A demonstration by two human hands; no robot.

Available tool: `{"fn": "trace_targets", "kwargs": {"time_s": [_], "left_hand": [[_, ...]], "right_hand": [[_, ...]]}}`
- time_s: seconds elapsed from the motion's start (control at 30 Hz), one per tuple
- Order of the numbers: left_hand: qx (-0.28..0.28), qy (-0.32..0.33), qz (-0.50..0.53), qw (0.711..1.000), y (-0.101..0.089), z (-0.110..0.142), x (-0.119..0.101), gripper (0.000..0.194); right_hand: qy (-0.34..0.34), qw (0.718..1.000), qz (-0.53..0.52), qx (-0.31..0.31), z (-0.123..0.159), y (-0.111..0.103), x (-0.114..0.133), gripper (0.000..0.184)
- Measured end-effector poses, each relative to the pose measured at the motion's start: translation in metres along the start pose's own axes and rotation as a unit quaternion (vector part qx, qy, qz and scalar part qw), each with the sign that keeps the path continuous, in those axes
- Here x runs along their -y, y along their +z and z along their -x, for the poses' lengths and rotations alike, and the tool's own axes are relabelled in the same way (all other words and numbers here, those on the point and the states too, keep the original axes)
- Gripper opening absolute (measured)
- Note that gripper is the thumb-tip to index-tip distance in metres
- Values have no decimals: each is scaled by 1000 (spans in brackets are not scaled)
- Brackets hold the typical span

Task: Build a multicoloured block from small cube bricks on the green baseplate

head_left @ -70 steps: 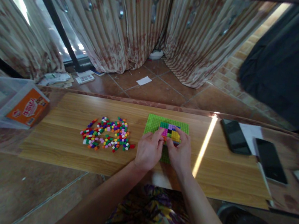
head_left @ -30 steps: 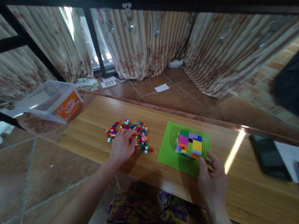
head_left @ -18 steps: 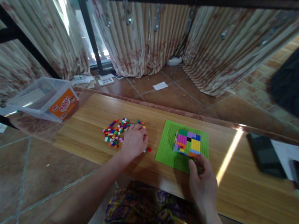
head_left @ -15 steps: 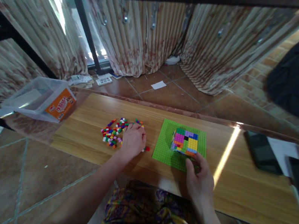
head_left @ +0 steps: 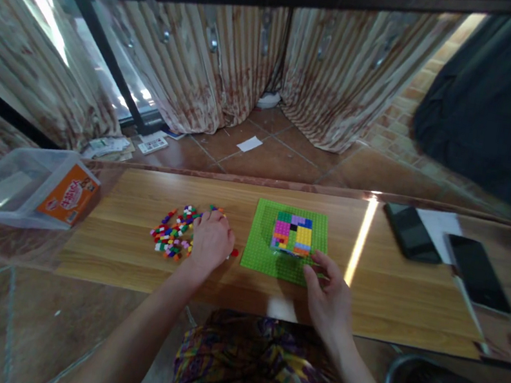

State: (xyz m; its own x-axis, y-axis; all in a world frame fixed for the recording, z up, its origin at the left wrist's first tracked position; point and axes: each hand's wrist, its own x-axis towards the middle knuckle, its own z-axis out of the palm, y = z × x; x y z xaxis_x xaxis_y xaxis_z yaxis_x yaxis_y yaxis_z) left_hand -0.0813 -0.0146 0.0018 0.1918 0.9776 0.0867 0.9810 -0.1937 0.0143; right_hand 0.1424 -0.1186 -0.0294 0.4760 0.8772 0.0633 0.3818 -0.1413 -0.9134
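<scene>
My left hand rests over the right side of a pile of small coloured toy bricks, fingers curled down together. Its fingertips and whatever they hold are hidden beneath the hand. A single red brick lies just right of it. On a green studded baseplate stands a block built of pink, yellow, blue, green and orange bricks, with a dark gap in its top. By the block's lower right corner is my right hand, thumb and fingers apart, holding nothing; whether a fingertip touches the block I cannot tell.
A clear plastic box with an orange label stands left of the wooden board. Two dark phones or tablets, one a black slab and one a phone, lie at the right with white paper. Curtains hang behind.
The view has turned right, so everything appears shifted left. My left hand stays over the brick pile. My right hand stays beside the block with its fingers apart.
</scene>
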Motion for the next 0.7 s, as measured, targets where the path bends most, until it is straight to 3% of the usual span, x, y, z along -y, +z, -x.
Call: {"fn": "trace_targets", "kwargs": {"time_s": [0.13, 0.2, 0.27, 0.33, 0.4, 0.47, 0.53, 0.6, 0.7], "left_hand": [[-30, 21, 54, 998, -5, 0, -4, 21], [-42, 33, 151, 987, -9, 3, -11, 20], [-25, 33, 301, 953, -12, 9, -21, 19], [32, 0, 470, 882, -14, 15, -34, 19], [108, -64, 612, 781, -16, 20, -46, 21], [162, -135, 704, 678, -18, 23, -56, 23], [188, -187, 751, 605, -21, 25, -61, 26], [200, -211, 771, 566, -24, 25, -64, 27], [206, -220, 785, 541, -27, 25, -66, 26]], "right_hand": [[-5, 999, -19, -29, 0, -5, 0, 42], [-25, 999, -7, -40, 1, -8, 4, 37], [-78, 996, 13, -40, 2, -8, 11, 31], [-146, 988, 26, -30, 2, -6, 21, 25], [-197, 980, 33, -9, 0, 0, 31, 21], [-232, 972, 34, 7, -3, 7, 39, 20], [-258, 966, 32, 12, -7, 14, 44, 18], [-278, 960, 30, 11, -11, 19, 47, 15], [-293, 956, 35, 12, -15, 24, 47, 12]]}}
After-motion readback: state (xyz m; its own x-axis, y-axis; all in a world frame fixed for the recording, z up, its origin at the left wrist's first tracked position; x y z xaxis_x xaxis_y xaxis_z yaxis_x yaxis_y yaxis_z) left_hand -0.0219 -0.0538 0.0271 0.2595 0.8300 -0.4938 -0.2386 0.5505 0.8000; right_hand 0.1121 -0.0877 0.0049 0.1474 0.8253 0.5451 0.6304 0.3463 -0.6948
